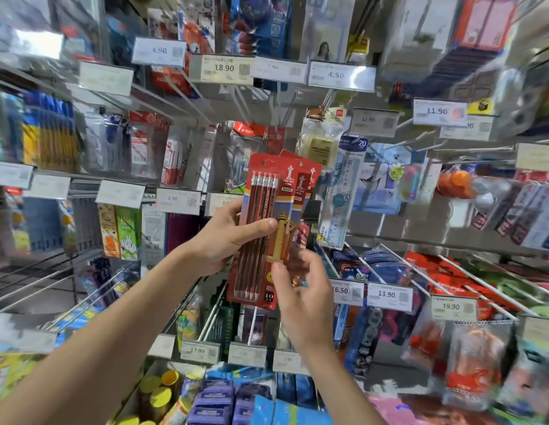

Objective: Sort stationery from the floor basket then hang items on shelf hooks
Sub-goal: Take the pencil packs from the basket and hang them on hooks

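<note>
A small fan of red pencil packs [264,210] is held up in front of the shelf hooks [190,99], and none of them is hung yet. The left hand [227,237] grips the packs round the middle, thumb across the front. The right hand [301,289] pinches their lower edge, fingers curled. The floor basket is out of sight, so I cannot tell how much is left to sort.
</note>
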Available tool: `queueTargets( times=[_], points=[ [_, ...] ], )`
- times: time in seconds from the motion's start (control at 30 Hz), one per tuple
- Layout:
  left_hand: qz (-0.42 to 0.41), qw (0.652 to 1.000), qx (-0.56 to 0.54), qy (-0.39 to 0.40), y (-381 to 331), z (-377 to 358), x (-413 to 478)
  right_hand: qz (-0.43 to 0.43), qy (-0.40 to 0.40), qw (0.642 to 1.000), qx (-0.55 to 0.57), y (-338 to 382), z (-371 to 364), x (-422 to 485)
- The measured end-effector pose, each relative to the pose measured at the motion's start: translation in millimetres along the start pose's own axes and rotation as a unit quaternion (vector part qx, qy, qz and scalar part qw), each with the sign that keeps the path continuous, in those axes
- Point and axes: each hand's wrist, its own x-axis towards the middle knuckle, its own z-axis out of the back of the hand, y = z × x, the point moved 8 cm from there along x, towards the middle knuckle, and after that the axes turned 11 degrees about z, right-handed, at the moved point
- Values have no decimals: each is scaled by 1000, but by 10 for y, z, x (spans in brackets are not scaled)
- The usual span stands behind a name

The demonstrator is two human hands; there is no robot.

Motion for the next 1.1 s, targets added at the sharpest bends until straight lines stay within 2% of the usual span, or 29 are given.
queueTargets(
  times=[0.13,0.23,0.4,0.53,0.67,0.87,1.1],
  points=[
    [-23,999,12,-27,-6,-4,-16,-39,25,994,-96,-18,-37,76],
    [-32,998,26,-50,23,-22,-15,-33,-1,995,-94,26,-36,95],
    [-27,997,32,-70,65,7,9,-48,-15,999,0,-23,-44,124],
    [-31,997,-12,-71,46,-40,9,-71,-12,994,78,-76,31,106],
    [-30,997,-1,-69,88,-46,1,-115,-12,988,102,-337,245,-46],
    [21,1000,-2,-18,156,-8,-11,-133,-41,990,39,-705,606,-485],
    [20,999,-29,-26,152,-6,9,-149,16,989,-17,-862,520,-586]
  ],
)
